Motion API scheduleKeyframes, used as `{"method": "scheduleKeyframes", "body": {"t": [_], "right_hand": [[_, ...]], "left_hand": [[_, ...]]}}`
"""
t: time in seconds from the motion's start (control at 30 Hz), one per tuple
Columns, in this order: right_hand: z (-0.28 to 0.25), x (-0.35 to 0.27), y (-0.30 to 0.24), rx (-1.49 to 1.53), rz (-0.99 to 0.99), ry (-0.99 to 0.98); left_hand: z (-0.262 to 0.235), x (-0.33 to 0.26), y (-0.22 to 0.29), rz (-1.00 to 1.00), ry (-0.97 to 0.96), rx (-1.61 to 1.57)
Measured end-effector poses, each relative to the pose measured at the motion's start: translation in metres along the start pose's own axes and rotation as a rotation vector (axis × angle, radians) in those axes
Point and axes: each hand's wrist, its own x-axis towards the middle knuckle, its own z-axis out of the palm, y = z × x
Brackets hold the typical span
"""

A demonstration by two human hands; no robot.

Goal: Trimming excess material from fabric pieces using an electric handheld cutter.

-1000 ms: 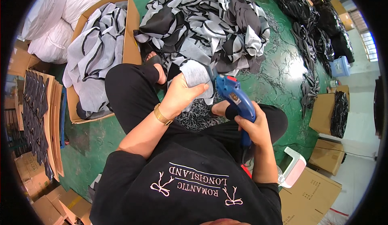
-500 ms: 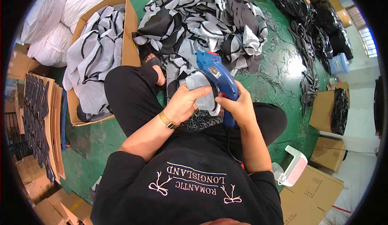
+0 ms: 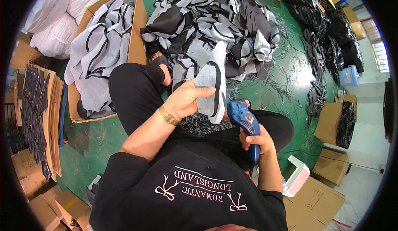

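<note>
My left hand (image 3: 183,101) is closed on a grey fabric piece (image 3: 205,81) with a curved black band, its thumb lying across the front. The piece is held up over my lap. Blue electric scissors (image 3: 245,121) are gripped by the handle in my right hand (image 3: 258,141), to the right of the fabric and apart from it. Their blade end is too small to make out. Beyond my hands, a big heap of similar grey and black fabric pieces (image 3: 207,23) covers the floor.
At the left stands an open cardboard box (image 3: 140,27) full of fabric pieces (image 3: 97,44). Thin dark trimmings (image 3: 286,71) litter the green floor (image 3: 89,156). Black plastic bags (image 3: 309,11) line the right, near a flattened carton (image 3: 313,198). A cord trails from the scissors.
The electric scissors have moved from over the fabric toward me and to the right. The fabric piece in my left hand now hangs more upright and shows more of its length.
</note>
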Motion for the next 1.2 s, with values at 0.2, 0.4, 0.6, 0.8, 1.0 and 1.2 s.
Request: {"method": "scheduleKeyframes", "body": {"t": [0.2, 0.4, 0.6, 0.8, 1.0, 1.2], "right_hand": [[0.000, 0.000, 0.002, -0.030, 0.044, -0.015], [0.004, 0.003, 0.003, -0.016, 0.031, 0.005], [0.009, 0.005, 0.008, 0.022, 0.013, 0.018], [0.018, 0.008, 0.013, 0.159, -0.025, -0.004], [0.022, 0.016, 0.013, 0.271, -0.046, -0.007], [0.021, 0.029, -0.022, 0.017, -0.290, 0.139]], "left_hand": [[0.008, -0.002, 0.003, -0.005, -0.035, 0.024], [0.006, -0.004, -0.001, -0.006, -0.070, 0.054], [0.012, -0.004, -0.004, -0.001, -0.040, 0.057], [0.013, -0.005, -0.008, 0.016, -0.032, 0.076], [0.012, -0.007, -0.011, 0.007, -0.089, 0.103], [0.019, -0.009, -0.013, -0.018, -0.145, 0.138]]}}
